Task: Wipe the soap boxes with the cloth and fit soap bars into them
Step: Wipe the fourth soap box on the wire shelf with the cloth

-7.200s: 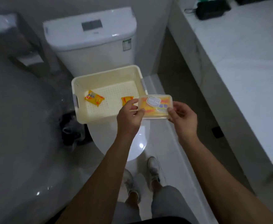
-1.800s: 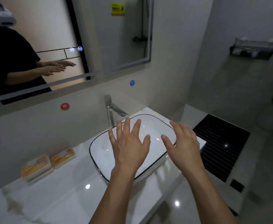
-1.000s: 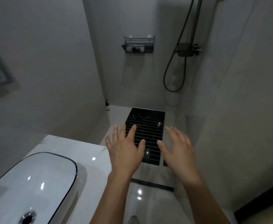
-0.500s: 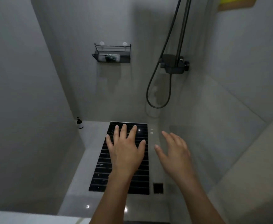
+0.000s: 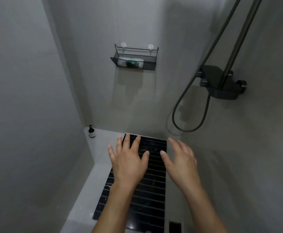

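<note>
Both hands are held out in front of me, palms down and empty, above the shower floor. My left hand [image 5: 129, 163] has its fingers spread. My right hand [image 5: 181, 161] is beside it, fingers apart too. On the far wall hangs a black wire rack [image 5: 134, 59], well above and beyond my hands. Inside it lie pale boxes [image 5: 122, 62] with a green and white cloth-like item [image 5: 132, 62] between them. No soap bar is visible here.
A black slatted floor grate [image 5: 147, 190] lies under my hands. A small dark pump bottle [image 5: 91, 132] stands in the left floor corner. A dark shower mixer [image 5: 221, 84] with hose [image 5: 187, 125] is mounted on the right wall. Grey walls close in on three sides.
My view has turned from the toilet and washbasin into the shower stall and moved closer to the far wall. The soap box I held earlier is gone from my hands, which remain empty and spread.
</note>
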### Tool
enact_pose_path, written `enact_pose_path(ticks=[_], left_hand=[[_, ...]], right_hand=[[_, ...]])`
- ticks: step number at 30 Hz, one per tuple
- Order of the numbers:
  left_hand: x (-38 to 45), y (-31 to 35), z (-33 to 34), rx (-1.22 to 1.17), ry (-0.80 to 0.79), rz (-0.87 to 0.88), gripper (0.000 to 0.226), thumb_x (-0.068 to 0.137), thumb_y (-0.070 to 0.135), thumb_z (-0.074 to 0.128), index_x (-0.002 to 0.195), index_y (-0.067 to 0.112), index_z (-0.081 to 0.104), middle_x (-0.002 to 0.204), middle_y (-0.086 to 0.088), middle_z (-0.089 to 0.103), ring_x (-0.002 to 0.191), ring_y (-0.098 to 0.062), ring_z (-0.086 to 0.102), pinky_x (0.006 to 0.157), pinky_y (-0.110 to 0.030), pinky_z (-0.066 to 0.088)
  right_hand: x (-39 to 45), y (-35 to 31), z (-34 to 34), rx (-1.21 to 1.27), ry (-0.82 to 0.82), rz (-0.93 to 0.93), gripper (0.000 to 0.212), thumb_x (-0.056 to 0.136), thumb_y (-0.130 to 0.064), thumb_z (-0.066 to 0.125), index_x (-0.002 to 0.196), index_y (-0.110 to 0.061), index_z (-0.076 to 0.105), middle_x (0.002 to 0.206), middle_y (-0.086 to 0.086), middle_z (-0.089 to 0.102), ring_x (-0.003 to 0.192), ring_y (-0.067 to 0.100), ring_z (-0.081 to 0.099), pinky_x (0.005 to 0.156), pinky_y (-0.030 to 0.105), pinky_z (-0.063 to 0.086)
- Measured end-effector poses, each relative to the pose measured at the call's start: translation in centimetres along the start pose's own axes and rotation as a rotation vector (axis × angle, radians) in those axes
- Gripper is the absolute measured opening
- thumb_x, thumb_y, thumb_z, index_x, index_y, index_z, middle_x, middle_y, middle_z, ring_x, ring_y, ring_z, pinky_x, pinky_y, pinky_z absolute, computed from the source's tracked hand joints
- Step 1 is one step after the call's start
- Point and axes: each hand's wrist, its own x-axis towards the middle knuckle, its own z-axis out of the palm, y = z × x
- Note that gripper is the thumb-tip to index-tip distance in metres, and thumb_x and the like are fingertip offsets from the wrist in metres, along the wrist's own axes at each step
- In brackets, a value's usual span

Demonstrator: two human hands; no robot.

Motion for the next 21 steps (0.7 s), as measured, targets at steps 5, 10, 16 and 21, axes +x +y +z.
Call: enact_pose_path(ticks=[5,10,16,21], left_hand=[[10.4,-0.7,1.1,0.032,0.015,-0.045,0.060,0.095,0.058,0.039,0.150,0.038,0.027,0.164,0.000,0.015,0.153,-0.022,-0.004,0.120,-0.055,-0.006],[19.6,-0.4,1.6,0.054,0.086,-0.055,0.059,0.095,0.056,0.041,0.150,0.038,0.029,0.164,0.000,0.017,0.153,-0.023,-0.003,0.120,-0.054,-0.006],[27.5,-0.1,3.1,0.079,0.066,-0.067,0.061,0.095,0.058,0.039,0.151,0.039,0.026,0.164,0.001,0.016,0.153,-0.022,-0.003,0.121,-0.055,-0.003],[34.4,0.2,4.6,0.069,0.071,-0.023,0.062,0.094,0.059,0.040,0.151,0.039,0.027,0.164,0.001,0.018,0.153,-0.022,-0.002,0.120,-0.054,-0.004]], right_hand=[[11.3,-1.6,2.1,0.008,-0.035,-0.074,0.060,0.100,-0.048,0.048,0.154,-0.026,0.034,0.160,0.005,0.033,0.149,0.023,0.023,0.120,0.045,0.024],[21.1,-3.2,3.0,0.025,-0.046,-0.136,0.060,0.100,-0.048,0.047,0.153,-0.024,0.036,0.158,0.004,0.036,0.148,0.022,0.027,0.119,0.039,0.025],[29.6,-4.5,3.2,0.016,-0.030,-0.174,0.059,0.100,-0.046,0.049,0.153,-0.022,0.037,0.157,0.008,0.038,0.146,0.025,0.030,0.119,0.041,0.026],[35.6,-4.6,3.8,-0.003,0.012,-0.154,0.059,0.100,-0.045,0.050,0.152,-0.021,0.038,0.155,0.008,0.041,0.145,0.024,0.031,0.117,0.036,0.023]])
